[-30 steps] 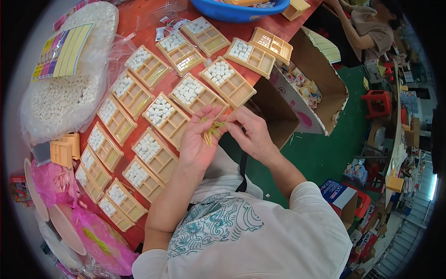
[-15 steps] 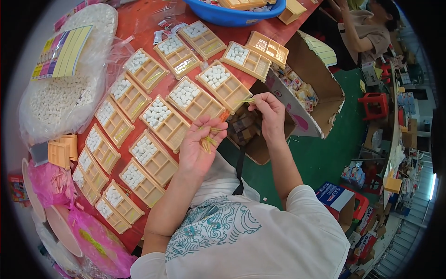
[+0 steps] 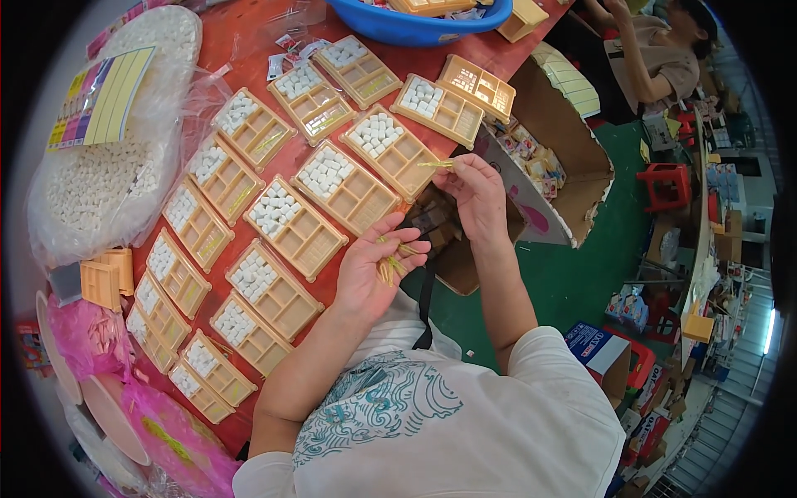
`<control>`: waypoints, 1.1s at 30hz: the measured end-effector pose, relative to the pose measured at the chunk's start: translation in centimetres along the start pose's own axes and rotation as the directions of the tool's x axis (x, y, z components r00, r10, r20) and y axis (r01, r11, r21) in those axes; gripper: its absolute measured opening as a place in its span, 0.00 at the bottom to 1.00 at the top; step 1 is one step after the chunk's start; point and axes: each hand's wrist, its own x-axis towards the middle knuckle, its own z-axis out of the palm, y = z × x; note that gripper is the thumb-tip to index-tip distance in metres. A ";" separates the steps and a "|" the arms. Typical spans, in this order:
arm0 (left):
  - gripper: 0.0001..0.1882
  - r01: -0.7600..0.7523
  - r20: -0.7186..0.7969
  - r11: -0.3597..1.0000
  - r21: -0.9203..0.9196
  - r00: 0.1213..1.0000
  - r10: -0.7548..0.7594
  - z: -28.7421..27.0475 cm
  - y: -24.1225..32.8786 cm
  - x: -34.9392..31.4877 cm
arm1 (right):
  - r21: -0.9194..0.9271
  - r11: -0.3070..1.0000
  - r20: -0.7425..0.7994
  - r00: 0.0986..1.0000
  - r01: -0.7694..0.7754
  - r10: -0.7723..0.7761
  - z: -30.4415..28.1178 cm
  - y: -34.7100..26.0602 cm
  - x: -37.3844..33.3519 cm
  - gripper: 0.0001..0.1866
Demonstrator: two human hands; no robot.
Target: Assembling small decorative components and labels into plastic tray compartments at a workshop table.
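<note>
My left hand, palm up and fingers curled, holds a loose bunch of thin yellow-green strips. Pinched between the thumb and fingers of my right hand are a few more yellow strips. Their tips hang over the near end of a tan compartment tray, whose largest section contains white pellets. Close to my left hand lies another such tray, with pellets and bare smaller sections. Similar strips lie in several trays farther left, including one tray.
Rows of tan trays cover the red table. A big clear bag of white pellets and pink bags are at left. A blue basin sits at the far edge. Cardboard boxes stand right of the table; a person sits beyond.
My right hand has moved slightly away from me, bringing its strips over the tray's near end. My left hand has shifted a little right and toward me, still holding its bunch.
</note>
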 end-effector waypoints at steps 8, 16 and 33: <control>0.20 0.008 0.028 0.998 0.070 1.000 -0.010 1.0 0.6 0.7 | 0.135 0.991 0.030 0.999 -0.017 0.013 0.5 -1.3 0.3 0.06; 0.22 -0.001 0.067 0.998 0.066 0.998 -0.003 0.7 0.3 1.0 | -0.225 0.957 0.093 0.982 0.181 -0.163 1.7 -0.3 0.4 0.05; 0.24 -0.039 0.046 0.994 0.101 0.998 0.034 0.7 0.6 0.9 | -0.652 0.688 0.118 0.939 0.318 -0.323 2.7 0.6 1.7 0.03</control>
